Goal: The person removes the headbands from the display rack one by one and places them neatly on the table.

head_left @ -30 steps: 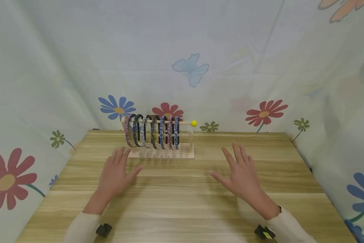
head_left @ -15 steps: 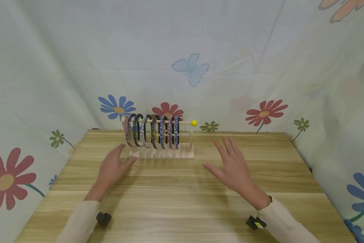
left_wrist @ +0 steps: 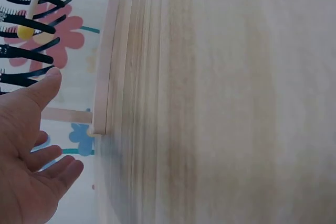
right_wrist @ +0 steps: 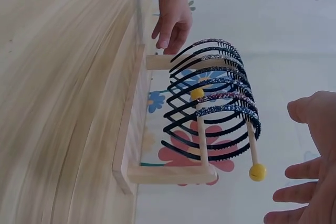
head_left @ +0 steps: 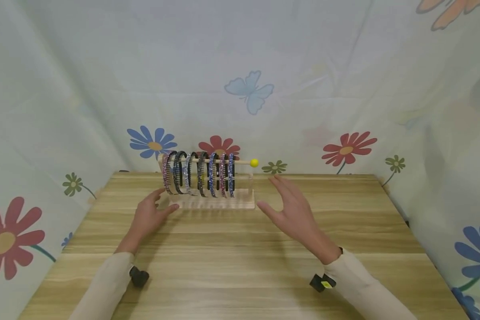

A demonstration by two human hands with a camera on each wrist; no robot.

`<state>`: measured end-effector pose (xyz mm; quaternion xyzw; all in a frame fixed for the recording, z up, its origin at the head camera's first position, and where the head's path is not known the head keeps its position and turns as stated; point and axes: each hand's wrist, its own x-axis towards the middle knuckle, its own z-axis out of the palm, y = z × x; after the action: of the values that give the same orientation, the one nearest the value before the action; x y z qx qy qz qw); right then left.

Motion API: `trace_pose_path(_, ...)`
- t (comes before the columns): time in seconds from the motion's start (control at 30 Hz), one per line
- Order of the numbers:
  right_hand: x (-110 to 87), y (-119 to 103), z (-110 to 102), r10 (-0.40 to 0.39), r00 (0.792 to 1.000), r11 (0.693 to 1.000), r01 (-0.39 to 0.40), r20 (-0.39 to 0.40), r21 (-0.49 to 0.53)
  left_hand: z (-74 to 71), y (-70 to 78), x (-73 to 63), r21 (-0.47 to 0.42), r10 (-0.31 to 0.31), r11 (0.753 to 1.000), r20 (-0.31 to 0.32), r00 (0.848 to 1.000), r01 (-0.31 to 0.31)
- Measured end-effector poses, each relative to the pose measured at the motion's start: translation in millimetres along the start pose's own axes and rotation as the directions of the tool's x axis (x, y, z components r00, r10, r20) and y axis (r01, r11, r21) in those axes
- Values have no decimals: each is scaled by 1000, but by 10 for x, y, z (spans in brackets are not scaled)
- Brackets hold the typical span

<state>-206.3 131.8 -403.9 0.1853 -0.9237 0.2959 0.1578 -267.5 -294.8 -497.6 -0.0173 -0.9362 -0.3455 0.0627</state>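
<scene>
A wooden headband stand (head_left: 240, 204) rests on the table, carrying a row of several glittery headbands (head_left: 212, 175) in blue, pink, silver and dark tones. Yellow balls cap its rods, one ball (head_left: 254, 163) jutting out at the right. My left hand (head_left: 148, 216) is at the stand's left end, thumb in front and fingers loosely bent, holding nothing. In the left wrist view its thumb (left_wrist: 47, 85) overlaps the headband ends. Just right of the stand, my right hand (head_left: 295, 215) has thumb and fingers spread apart; the right wrist view shows it beyond the yellow-tipped rods (right_wrist: 252, 140).
A wood-grain table (head_left: 231, 271) spreads beneath both hands. Behind it hangs a pale cloth backdrop (head_left: 175, 66) printed with flowers and a butterfly, which also runs along both sides. Each wrist wears a small dark camera (head_left: 139, 277).
Both hands have moved in toward the stand: the left forward to its left end with fingers bending, the right leftward to its right end. Stand and headbands keep their place.
</scene>
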Motion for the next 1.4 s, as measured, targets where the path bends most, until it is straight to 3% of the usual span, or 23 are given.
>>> trace_pose_path(0.4, 255, -123, 207, -27, 998, 988, 36, -65, 151, 70, -75, 86, -105, -24, 994, 41, 999, 28)
trace_pose_path(0.77, 444, -175, 479, -26, 996, 966, 47, -85, 254, 149, -84, 163, -123, -27, 992, 36, 999, 31)
trace_pose_path(1.1, 548, -214, 648, 24, 998, 900, 3, -55, 436, 207, -146, 227, -117, -12, 993, 11, 1000, 13)
trace_pose_path(1.4, 583, -230, 720, 58, 998, 864, -43, -15, 502, 197, -174, 246, -127, 16, 992, 12, 1000, -14)
